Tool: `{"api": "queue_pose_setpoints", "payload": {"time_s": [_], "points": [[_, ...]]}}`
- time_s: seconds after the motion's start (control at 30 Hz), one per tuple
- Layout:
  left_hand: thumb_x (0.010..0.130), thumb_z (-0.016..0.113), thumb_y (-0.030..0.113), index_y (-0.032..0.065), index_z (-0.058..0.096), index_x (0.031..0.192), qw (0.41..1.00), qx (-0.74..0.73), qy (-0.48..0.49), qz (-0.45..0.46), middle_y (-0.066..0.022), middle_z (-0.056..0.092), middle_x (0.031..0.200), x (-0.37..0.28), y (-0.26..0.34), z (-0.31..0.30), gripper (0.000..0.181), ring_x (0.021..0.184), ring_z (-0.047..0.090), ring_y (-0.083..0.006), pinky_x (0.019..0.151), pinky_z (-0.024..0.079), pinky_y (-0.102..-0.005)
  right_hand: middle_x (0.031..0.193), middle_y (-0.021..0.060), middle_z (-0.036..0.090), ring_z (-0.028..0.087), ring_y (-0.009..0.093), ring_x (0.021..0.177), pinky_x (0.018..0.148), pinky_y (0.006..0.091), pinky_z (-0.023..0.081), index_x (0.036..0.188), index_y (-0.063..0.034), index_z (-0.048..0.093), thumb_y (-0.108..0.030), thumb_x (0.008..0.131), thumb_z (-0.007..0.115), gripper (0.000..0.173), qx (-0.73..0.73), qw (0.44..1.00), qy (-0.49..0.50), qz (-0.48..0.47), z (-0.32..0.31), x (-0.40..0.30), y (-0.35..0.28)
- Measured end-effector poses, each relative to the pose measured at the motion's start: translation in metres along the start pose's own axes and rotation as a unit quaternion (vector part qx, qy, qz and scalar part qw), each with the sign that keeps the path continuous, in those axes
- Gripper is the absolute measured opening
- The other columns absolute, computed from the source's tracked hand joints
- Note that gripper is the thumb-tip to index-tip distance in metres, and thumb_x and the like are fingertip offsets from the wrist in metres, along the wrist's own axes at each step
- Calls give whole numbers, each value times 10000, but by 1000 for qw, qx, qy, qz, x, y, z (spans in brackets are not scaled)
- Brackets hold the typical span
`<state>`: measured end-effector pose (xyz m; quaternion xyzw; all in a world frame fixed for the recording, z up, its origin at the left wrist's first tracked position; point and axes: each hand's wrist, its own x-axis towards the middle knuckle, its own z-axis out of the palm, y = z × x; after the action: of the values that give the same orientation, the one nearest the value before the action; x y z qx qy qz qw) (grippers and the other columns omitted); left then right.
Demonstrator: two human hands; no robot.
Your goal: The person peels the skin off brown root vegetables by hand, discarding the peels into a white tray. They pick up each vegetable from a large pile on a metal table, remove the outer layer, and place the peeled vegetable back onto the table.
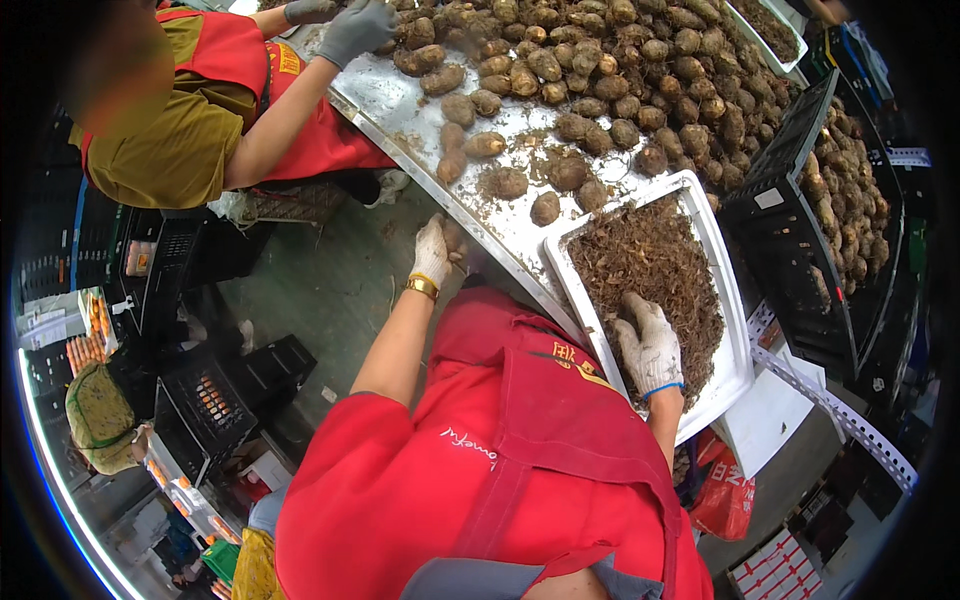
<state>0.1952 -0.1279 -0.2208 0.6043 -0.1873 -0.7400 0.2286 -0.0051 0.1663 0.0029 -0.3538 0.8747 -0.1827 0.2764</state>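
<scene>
My left hand [435,251], in a soiled white knit glove with a gold band at the wrist, is closed around a brown taro corm [454,238] beside the table's metal edge. My right hand [649,346], gloved alike with a blue cuff, rests with its fingers on brown fibrous peelings [637,262]; whether anything lies under the fingertips is hidden. The peelings fill a white plastic tray [739,352] at the table's near corner. Loose taro corms [506,182] lie on the metal table [420,154] between my hands and a large heap of taro [600,67].
A black plastic crate [806,277] full of taro stands right of the tray. Across the table's left edge, a co-worker [172,150] reaches over with grey gloves. Black crates [206,409] stand on the floor at left. Another tray of peelings [772,30] sits at the upper right.
</scene>
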Motion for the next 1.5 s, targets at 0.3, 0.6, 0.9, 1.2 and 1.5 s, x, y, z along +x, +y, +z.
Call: {"api": "queue_pose_setpoints", "payload": {"time_s": [0.3, 0.6, 0.9, 1.2, 1.5], "points": [[965, 476, 385, 57, 578, 951, 1000, -12, -1, 11, -109, 630, 716, -55, 12, 19, 344, 418, 514, -196, 302, 300, -250, 1197, 215, 594, 579, 400, 1097, 925, 433, 475, 1259, -80, 574, -187, 871, 601, 404, 6, 1000, 2, -14, -3, -2, 3], [949, 512, 446, 27, 617, 916, 977, -109, -170, -68, -124, 622, 695, -66, 33, -19, 433, 481, 560, -195, 306, 335, -223, 1182, 209, 612, 586, 373, 1121, 950, 401, 468, 1260, -41, 578, -138, 877, 593, 396, 5, 1000, 1, -17, -6, 5, -7], [973, 437, 550, 169, 605, 948, 984, -121, -107, -71, -13, 477, 600, -6, -7, -4, 417, 387, 357, -119, 332, 176, -193, 1187, 211, 603, 581, 398, 1099, 932, 426, 473, 1255, -78, 578, -188, 874, 600, 397, 16, 1000, -12, -14, -3, -5, 3], [993, 437, 474, 85, 633, 962, 995, -70, -70, -12, -73, 621, 688, -96, 34, 32, 436, 330, 323, -117, 292, 199, -209, 1197, 222, 603, 570, 394, 1132, 962, 419, 459, 1258, -49, 576, -157, 868, 588, 405, 0, 1000, 0, 16, -1, -11, 11], [985, 486, 431, 55, 586, 1146, 971, -125, -202, -5, -109, 665, 941, -178, 71, 63, 421, 658, 625, -154, 452, 473, -216, 1162, 203, 621, 596, 386, 1090, 920, 414, 480, 1244, -51, 584, -166, 888, 583, 375, 41, 999, 14, -22, -7, -4, -2]]}}
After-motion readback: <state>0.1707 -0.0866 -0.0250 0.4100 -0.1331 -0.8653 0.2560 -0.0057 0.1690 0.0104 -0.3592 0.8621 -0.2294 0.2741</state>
